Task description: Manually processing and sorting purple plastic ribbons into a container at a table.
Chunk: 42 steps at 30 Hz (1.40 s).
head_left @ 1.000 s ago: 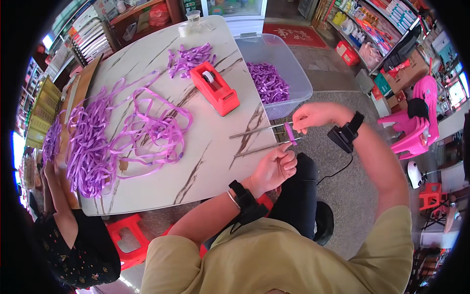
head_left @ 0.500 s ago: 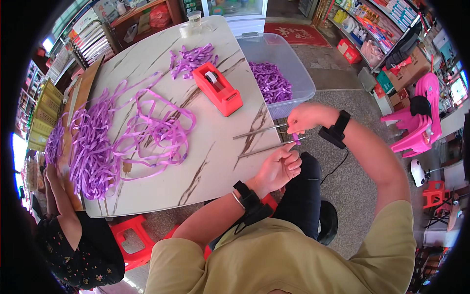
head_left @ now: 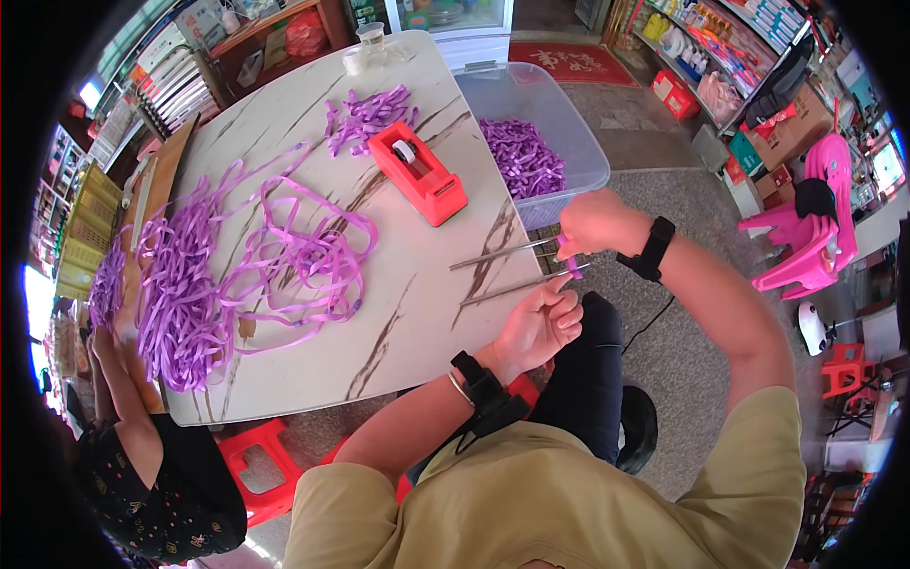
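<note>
Two thin metal rods [head_left: 502, 254] stick out past the right edge of the marble-patterned table, side by side. A short piece of purple ribbon [head_left: 573, 268] is at their outer ends; whether it goes fully round them is too small to tell. My right hand [head_left: 599, 224] is closed, its fingertips pinching the ribbon from above. My left hand [head_left: 542, 327] is below the rods with its fingers curled and its index fingertip against the ribbon. Each wrist wears a black band.
On the table lie a large heap of purple ribbon [head_left: 185, 294], loose loops [head_left: 313, 251], a small pile [head_left: 365, 119] and a red tape dispenser [head_left: 417, 173]. A clear plastic bin [head_left: 586, 161] holds purple pieces. At left another person's arm [head_left: 123, 379] reaches to the table edge.
My right hand has turned slightly and shifted a little rightward at the ribbon, and the ribbon end stands out more. My left hand stays nearly still.
</note>
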Available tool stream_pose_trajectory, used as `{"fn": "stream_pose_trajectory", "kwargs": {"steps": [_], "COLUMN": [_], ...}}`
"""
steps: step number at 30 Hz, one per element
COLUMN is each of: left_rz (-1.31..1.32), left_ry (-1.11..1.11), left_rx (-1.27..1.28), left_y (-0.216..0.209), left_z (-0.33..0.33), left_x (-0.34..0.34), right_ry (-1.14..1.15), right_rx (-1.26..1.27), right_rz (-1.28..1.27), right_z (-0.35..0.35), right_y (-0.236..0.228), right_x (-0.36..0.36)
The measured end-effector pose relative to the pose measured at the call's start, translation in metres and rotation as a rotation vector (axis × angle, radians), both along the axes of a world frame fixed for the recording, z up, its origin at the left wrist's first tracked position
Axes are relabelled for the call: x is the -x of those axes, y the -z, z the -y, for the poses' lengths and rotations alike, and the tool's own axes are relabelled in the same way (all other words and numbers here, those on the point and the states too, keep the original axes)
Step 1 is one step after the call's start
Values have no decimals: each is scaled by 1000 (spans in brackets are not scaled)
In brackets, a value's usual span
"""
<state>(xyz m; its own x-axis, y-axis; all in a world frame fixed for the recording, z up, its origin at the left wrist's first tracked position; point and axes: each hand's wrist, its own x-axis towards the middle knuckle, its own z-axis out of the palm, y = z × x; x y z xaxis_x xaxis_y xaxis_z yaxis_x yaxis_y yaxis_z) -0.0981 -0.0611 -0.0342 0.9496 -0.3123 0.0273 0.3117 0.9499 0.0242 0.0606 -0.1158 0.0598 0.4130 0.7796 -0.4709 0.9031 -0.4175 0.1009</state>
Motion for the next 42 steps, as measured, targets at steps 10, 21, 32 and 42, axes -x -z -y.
{"fn": "stream_pose_trajectory", "kwargs": {"steps": [10, 21, 32, 42], "left_rz": [-12, -48, -19, -54], "left_ry": [-2, -17, -27, -9], "left_rx": [-28, -65, -74, -79], "left_y": [-3, -7, -9, -12], "left_z": [-2, -1, 0, 1], "left_x": [0, 4, 2, 1], "right_ry": [159, 1117, 1107, 1057], "right_rx": [-618, -1114, -1256, -1050], "right_rz": [-122, -2132, -2233, -1851], "right_z": [50, 51, 46, 66], "right_y": [32, 186, 182, 127], "right_x": [-9, 46, 39, 4]}}
